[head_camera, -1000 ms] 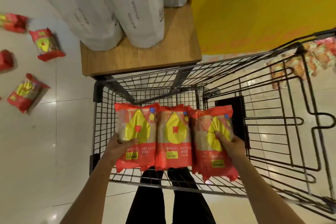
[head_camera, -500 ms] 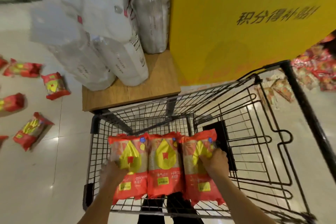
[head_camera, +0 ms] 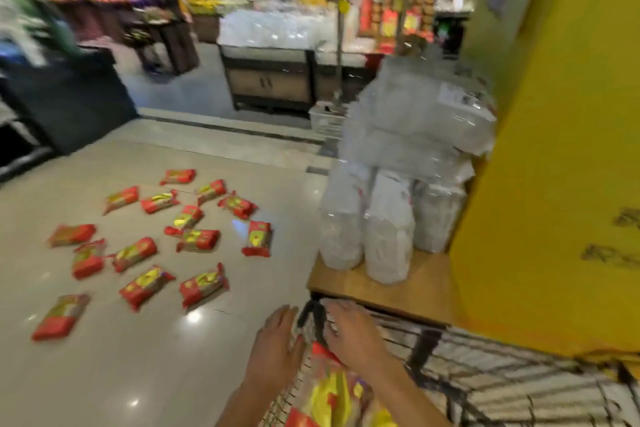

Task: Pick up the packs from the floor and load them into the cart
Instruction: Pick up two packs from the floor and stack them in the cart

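With both our left hand (head_camera: 275, 345) and right hand (head_camera: 353, 334) loose-fingered and empty over the cart (head_camera: 502, 388), some packs (head_camera: 332, 392) are loaded, yet many packs on the floor (head_camera: 204, 286) remain.

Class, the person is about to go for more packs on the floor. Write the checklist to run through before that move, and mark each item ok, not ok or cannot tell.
1. Left hand free, fingers straight, holding nothing: ok.
2. Right hand free, fingers relaxed over the cart: ok.
3. Carried packs lying inside the cart: ok, though only partly in view.
4. All packs off the floor: not ok; many red packs lie scattered on the tiles.
5. Floor path to the nearest pack free of obstacles: ok.
6. Room left in the cart: cannot tell; much of the basket is out of view.
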`<state>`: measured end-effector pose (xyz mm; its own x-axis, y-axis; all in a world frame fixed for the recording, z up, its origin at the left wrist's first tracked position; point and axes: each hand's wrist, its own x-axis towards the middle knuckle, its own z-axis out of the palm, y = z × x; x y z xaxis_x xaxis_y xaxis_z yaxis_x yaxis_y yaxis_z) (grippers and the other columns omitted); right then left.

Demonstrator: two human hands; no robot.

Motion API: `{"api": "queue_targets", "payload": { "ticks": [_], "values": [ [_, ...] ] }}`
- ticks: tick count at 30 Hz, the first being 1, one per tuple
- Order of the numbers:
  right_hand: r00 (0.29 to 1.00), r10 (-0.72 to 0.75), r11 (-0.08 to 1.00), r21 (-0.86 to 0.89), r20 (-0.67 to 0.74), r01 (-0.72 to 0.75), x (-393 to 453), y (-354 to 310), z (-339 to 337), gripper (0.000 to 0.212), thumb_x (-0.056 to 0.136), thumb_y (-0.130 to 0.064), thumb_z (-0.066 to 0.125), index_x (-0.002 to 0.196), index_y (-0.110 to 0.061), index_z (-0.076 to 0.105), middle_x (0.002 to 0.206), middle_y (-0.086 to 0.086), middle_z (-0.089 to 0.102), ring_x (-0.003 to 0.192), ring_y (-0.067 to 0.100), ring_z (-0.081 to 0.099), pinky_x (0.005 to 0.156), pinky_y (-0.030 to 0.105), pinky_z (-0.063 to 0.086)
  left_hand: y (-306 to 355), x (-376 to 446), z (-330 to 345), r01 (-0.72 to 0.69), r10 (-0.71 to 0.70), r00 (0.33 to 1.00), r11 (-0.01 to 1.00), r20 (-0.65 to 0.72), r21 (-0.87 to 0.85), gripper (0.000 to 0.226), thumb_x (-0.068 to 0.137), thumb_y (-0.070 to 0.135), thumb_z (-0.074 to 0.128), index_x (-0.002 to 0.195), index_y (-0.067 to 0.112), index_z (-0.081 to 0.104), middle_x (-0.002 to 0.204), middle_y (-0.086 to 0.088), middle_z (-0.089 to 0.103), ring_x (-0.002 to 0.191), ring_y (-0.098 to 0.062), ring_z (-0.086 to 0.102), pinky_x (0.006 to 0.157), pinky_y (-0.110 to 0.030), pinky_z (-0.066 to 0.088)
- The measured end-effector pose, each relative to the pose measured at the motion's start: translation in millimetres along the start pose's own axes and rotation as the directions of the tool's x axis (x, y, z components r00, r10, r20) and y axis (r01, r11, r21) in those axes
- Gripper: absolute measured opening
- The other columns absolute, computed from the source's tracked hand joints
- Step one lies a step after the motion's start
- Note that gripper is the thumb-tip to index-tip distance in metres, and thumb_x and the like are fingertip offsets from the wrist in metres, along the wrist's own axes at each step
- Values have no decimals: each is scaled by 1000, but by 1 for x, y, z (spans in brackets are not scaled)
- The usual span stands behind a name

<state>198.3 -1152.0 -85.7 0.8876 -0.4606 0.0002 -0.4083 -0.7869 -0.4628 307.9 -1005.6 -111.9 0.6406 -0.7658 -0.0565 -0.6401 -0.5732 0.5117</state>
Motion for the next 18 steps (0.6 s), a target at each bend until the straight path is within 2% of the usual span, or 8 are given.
{"api": "queue_targets", "payload": {
  "ticks": [2,4,6,8,9,12,15,18],
  "values": [
    [994,-110,994,-20,10,110,33,-47,2,53,97,-26,49,149,-19,46,145,2,55,134,22,49,113,33,34,-25,-5,-45,53,-49,994,998,-99,40,73,88,53,29,150,17,41,154,-4,42,141,-21,41,115,-32,33],
    [973,-226,973,-72,-55,221,62,-93,8,53,92,-28,58,144,-16,54,139,4,61,128,24,57,109,34,41,-56,-11,-86,127,-103,968,987,-227,95,62,92,42,47,147,14,46,150,-9,46,136,-26,47,111,-35,40],
    [934,-342,938,-97,-102,332,90,-139,17,52,74,-33,76,123,-17,70,111,1,75,99,20,72,86,30,56,-94,-16,-122,182,-137,927,978,-349,99,59,85,37,58,137,9,57,138,-16,58,124,-34,59,100,-40,50],
    [893,-438,895,-152,-108,420,110,-188,25,51,57,-32,86,106,-19,76,88,-3,76,77,17,74,65,25,58,-131,-25,-155,224,-175,897,972,-407,76,60,82,40,56,133,8,62,131,-17,63,118,-36,63,95,-42,52],
    [877,-469,878,-156,-102,451,121,-212,31,51,55,-30,88,103,-17,76,84,-2,76,72,19,73,62,27,57,-147,-31,-172,245,-186,885,966,-428,85,61,82,41,55,135,10,60,134,-15,61,120,-34,61,97,-41,51],
    [853,-515,852,-155,-81,500,155,-285,58,50,60,-28,84,108,-15,75,87,3,76,77,24,74,68,32,59,-199,-50,-219,320,-230,838,942,-495,102,63,86,43,50,142,14,54,143,-11,54,130,-30,53,105,-41,46],
    [838,-542,840,-79,-67,537,182,-350,99,54,79,-33,62,129,-16,67,115,7,74,107,28,69,92,38,54,-259,-66,-257,372,-232,790,917,-567,142,59,79,39,59,130,10,63,128,-14,65,114,-33,65,91,-42,55],
    [817,-573,819,-74,-60,569,202,-399,136,52,78,-27,62,126,-9,67,112,12,74,103,35,70,90,46,56,-315,-83,-287,447,-296,750,886,-592,123,60,82,40,58,136,13,58,136,-13,60,125,-33,58,101,-44,49]
  ]
}}
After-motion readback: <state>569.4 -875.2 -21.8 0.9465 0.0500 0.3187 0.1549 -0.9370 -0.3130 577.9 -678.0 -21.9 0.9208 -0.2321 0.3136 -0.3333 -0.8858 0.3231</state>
